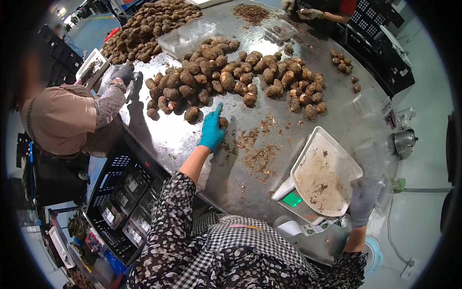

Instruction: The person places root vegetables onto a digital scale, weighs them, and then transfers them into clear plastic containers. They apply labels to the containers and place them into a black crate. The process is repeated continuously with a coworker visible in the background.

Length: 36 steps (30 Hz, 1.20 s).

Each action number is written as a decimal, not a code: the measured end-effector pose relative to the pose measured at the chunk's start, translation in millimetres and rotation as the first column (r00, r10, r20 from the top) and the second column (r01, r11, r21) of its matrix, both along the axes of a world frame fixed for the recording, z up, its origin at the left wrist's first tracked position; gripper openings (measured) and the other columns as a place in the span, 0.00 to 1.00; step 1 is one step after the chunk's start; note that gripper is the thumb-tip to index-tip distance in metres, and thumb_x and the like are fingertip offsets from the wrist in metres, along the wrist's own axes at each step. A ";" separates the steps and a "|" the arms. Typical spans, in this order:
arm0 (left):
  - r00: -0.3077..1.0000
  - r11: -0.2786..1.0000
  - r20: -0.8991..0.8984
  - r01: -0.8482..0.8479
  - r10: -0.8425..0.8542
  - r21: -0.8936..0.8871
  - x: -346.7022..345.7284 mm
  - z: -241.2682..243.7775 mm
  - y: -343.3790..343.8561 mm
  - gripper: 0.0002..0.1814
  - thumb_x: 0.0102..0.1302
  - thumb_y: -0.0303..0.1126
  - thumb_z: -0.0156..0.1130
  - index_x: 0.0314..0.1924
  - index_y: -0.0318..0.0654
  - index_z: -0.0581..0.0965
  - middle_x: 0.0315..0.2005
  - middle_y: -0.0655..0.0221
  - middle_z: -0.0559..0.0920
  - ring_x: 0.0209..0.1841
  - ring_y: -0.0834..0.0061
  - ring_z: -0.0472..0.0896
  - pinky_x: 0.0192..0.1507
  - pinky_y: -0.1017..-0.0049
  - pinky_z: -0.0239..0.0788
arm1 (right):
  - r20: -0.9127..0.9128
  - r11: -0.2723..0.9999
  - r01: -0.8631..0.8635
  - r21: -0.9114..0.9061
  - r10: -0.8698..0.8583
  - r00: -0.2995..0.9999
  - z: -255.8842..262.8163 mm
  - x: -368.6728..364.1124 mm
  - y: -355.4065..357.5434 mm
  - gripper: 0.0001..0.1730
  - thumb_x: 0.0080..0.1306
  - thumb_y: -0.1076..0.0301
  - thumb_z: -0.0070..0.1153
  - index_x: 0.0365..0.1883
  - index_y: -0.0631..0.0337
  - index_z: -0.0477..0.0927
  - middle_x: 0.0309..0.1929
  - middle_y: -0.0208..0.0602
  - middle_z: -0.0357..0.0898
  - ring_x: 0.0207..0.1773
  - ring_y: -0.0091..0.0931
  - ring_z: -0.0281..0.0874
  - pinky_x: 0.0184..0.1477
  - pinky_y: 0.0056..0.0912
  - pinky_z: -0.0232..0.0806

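Note:
My left hand (213, 129), in a teal glove, rests on the steel table with its index finger stretched forward. A small brown taro corm (223, 122) is held against its thumb side, partly covered by the glove. Just beyond lies a heap of taro corms (195, 74), some with pale cut ends. My right hand (362, 202), in a grey glove, is motion-blurred beside the white weighing pan (321, 173). Blurred clear plastic containers (375, 159) are close to its fingers; whether it grips one is unclear. The pan sits on a digital scale (301, 206) with a lit green display.
Peel scraps (260, 151) litter the steel table (231, 184). A black crate (119, 188) with packed clear boxes stands at my left. A co-worker (68, 119) handles a plastic bag at the left; another person's gloved hands (306, 13) work across the table. A label roll (288, 228) lies below the scale.

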<state>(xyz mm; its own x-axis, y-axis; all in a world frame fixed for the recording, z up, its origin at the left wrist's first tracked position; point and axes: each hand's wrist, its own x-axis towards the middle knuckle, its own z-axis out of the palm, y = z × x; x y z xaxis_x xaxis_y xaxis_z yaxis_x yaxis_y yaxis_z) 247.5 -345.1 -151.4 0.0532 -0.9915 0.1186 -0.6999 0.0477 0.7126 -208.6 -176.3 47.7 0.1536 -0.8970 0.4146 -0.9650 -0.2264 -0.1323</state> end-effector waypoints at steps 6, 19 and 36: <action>0.451 0.950 -0.891 0.251 0.056 0.187 1.3 13.1 6.9 0.39 0.57 0.31 0.69 0.67 0.41 0.61 0.51 0.59 0.76 0.51 0.65 0.77 0.55 0.67 0.68 | -0.006 0.933 -0.220 0.286 0.232 0.973 5.5 56.1 16.6 0.11 0.63 0.65 0.50 0.35 0.62 0.80 0.53 0.49 0.72 0.58 0.43 0.66 0.59 0.39 0.58; -0.571 0.800 -0.718 0.599 0.397 -0.035 -23.8 54.6 82.5 0.28 0.72 0.43 0.49 0.65 0.34 0.61 0.58 0.50 0.71 0.51 0.57 0.78 0.51 0.62 0.77 | 0.169 0.958 0.144 0.249 -0.190 0.967 -68.0 28.1 13.8 0.35 0.56 0.81 0.44 0.66 0.62 0.62 0.67 0.46 0.62 0.70 0.41 0.56 0.71 0.42 0.47; 0.942 0.946 0.096 -0.325 0.322 0.011 106.8 6.0 1.7 0.30 0.54 0.35 0.68 0.57 0.43 0.70 0.48 0.58 0.74 0.45 0.63 0.78 0.46 0.66 0.72 | 0.116 0.923 0.308 0.230 -0.340 0.933 -80.3 25.4 13.3 0.33 0.56 0.87 0.37 0.63 0.63 0.66 0.64 0.45 0.65 0.69 0.40 0.59 0.70 0.38 0.51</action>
<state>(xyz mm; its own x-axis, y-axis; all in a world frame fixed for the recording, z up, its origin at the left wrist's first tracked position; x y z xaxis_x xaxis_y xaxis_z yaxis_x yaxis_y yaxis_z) 354.2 -343.4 -145.5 0.3618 -0.9255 0.1121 -0.7369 -0.2103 0.6424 -183.2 -163.0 -32.6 -0.2097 -0.9545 0.2121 -0.9457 0.1428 -0.2921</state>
